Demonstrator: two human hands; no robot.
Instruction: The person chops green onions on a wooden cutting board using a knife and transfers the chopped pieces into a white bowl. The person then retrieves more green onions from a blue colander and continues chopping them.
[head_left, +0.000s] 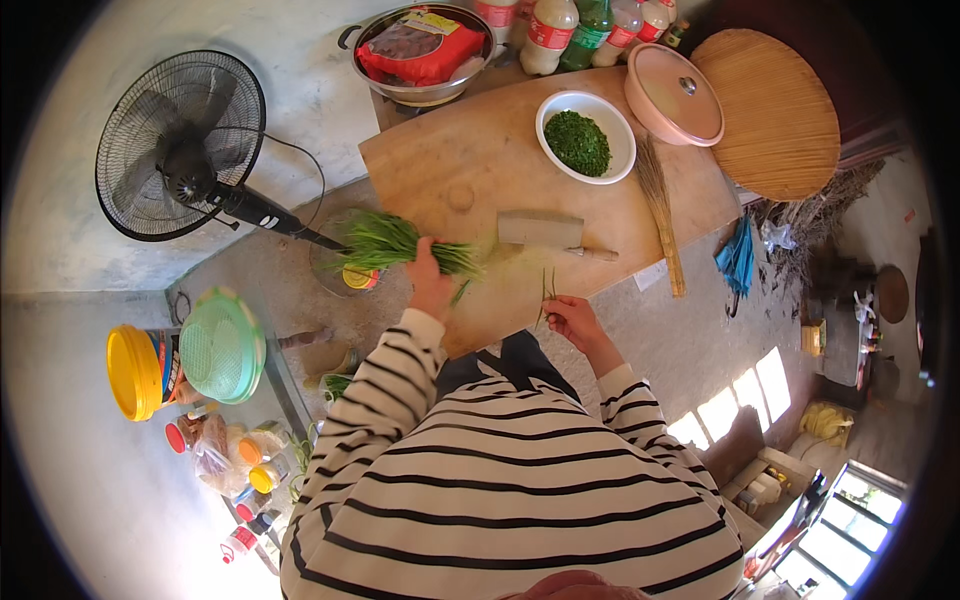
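Note:
My left hand (429, 281) grips a thick bunch of long green leaves, probably chives (382, 244), over the left edge of the wooden board (450, 161). A few loose stalks (545, 289) are pinched between the fingers of my right hand (571, 321), just past the board's front edge. Between and beyond my hands lies a cleaver (540, 229), flat on the board with its wooden handle to the right. Farther back, a white bowl (547, 142) holds finely chopped greens (577, 142).
A straw whisk broom (658, 217) lies across the board's right side, near a pink lidded pot (667, 97) and a round wooden lid (772, 112). Behind stand a metal basin (420, 94) and several bottles (550, 37). A black fan (187, 169) is at left, a blue umbrella (735, 259) at right.

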